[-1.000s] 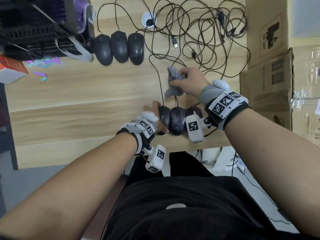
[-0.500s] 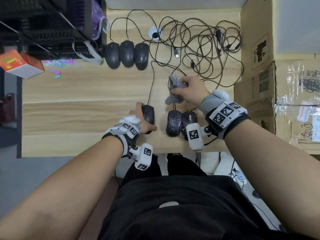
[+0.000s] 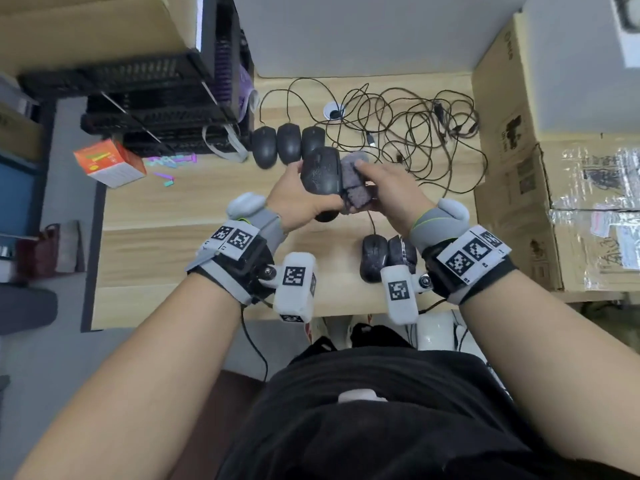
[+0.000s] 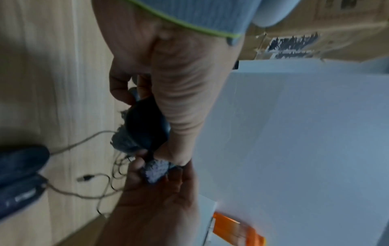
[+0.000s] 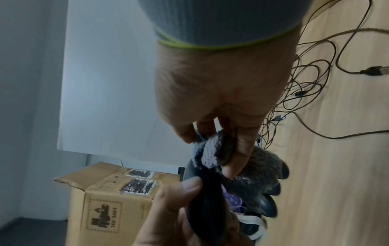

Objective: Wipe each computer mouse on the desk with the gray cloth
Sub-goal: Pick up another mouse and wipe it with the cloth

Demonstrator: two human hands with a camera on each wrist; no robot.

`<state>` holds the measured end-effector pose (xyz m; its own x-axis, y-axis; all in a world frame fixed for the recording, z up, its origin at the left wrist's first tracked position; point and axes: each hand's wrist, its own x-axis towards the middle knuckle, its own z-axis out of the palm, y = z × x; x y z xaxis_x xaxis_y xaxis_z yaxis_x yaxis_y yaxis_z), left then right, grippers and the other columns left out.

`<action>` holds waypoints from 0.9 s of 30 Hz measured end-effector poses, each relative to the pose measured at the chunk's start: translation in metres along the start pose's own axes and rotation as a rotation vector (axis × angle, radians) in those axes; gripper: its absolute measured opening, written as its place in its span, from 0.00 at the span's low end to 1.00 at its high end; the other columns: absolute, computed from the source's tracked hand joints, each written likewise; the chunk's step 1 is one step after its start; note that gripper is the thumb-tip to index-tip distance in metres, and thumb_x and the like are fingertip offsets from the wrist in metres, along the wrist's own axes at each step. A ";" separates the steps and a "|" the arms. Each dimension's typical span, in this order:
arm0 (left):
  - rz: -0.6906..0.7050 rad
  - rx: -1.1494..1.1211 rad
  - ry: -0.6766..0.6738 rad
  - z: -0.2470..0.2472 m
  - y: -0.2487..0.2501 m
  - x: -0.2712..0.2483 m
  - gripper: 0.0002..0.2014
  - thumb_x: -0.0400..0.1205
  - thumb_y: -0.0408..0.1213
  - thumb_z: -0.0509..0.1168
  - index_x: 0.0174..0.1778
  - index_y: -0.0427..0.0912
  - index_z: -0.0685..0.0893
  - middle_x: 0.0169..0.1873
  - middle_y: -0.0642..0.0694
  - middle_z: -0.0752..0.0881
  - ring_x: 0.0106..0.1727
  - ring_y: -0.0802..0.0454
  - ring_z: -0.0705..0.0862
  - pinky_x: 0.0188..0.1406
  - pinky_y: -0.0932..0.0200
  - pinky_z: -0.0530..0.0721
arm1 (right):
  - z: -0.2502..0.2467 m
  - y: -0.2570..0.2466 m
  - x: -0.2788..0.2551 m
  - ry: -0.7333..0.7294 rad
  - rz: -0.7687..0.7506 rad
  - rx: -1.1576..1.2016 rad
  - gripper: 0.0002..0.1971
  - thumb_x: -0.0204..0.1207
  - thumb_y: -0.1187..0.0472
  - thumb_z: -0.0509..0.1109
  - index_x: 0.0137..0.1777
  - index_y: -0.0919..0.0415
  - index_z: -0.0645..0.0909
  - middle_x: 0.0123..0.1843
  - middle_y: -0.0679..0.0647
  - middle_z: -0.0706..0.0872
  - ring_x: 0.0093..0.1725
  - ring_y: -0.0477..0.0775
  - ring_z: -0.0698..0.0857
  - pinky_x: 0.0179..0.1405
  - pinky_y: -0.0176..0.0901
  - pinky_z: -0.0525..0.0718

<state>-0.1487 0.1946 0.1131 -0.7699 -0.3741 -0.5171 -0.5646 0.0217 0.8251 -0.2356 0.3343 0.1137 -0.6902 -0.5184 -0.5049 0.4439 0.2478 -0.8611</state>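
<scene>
My left hand grips a black wired mouse and holds it lifted above the middle of the wooden desk. My right hand holds the bunched gray cloth and presses it against the mouse's right side. The right wrist view shows the cloth draped over the mouse, with my left thumb on the mouse's edge. Two more mice lie side by side near the front edge. Three black mice stand in a row at the back.
A tangle of mouse cables covers the back right of the desk. Cardboard boxes wall off the right side. Black trays and an orange box sit at the left, and a cable hole is at the back.
My left hand has lifted the leftmost front mouse off the desk and carried it up and away from me. My right hand has brought the cloth against it.
</scene>
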 end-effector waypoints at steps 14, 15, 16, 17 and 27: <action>-0.201 -0.729 -0.165 -0.014 0.043 -0.043 0.37 0.83 0.72 0.51 0.70 0.44 0.82 0.61 0.40 0.91 0.58 0.38 0.91 0.49 0.39 0.91 | -0.015 -0.031 -0.016 -0.035 -0.347 -0.413 0.09 0.80 0.59 0.69 0.40 0.58 0.88 0.31 0.53 0.87 0.31 0.48 0.83 0.34 0.45 0.84; -0.209 -0.727 -0.158 -0.014 0.045 -0.044 0.39 0.83 0.73 0.50 0.72 0.44 0.81 0.63 0.40 0.90 0.55 0.38 0.92 0.45 0.44 0.91 | -0.018 -0.036 -0.016 -0.001 -0.377 -0.428 0.06 0.79 0.58 0.71 0.42 0.56 0.88 0.32 0.51 0.87 0.32 0.48 0.82 0.33 0.44 0.83; -0.217 -0.710 -0.155 -0.012 0.045 -0.043 0.40 0.82 0.73 0.49 0.71 0.42 0.82 0.62 0.41 0.89 0.50 0.40 0.91 0.41 0.49 0.90 | -0.023 -0.041 -0.015 0.042 -0.396 -0.413 0.05 0.78 0.57 0.72 0.44 0.56 0.88 0.33 0.52 0.86 0.32 0.49 0.82 0.33 0.46 0.83; -0.222 -0.701 -0.166 -0.008 0.046 -0.043 0.41 0.82 0.74 0.48 0.68 0.41 0.83 0.60 0.40 0.87 0.45 0.43 0.90 0.38 0.54 0.88 | -0.028 -0.048 -0.015 0.087 -0.407 -0.399 0.04 0.77 0.57 0.72 0.46 0.56 0.87 0.34 0.53 0.85 0.32 0.51 0.82 0.32 0.46 0.83; -0.090 -0.645 -0.031 0.012 0.068 -0.026 0.38 0.85 0.71 0.41 0.74 0.48 0.77 0.52 0.37 0.87 0.35 0.44 0.85 0.31 0.54 0.83 | -0.021 -0.080 -0.027 -0.024 -0.528 -0.583 0.02 0.75 0.60 0.75 0.42 0.53 0.87 0.34 0.47 0.87 0.32 0.45 0.83 0.41 0.42 0.85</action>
<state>-0.1703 0.2173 0.1800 -0.7417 -0.3211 -0.5888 -0.3426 -0.5734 0.7442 -0.2648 0.3458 0.1948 -0.7106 -0.7032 -0.0250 -0.3153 0.3500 -0.8821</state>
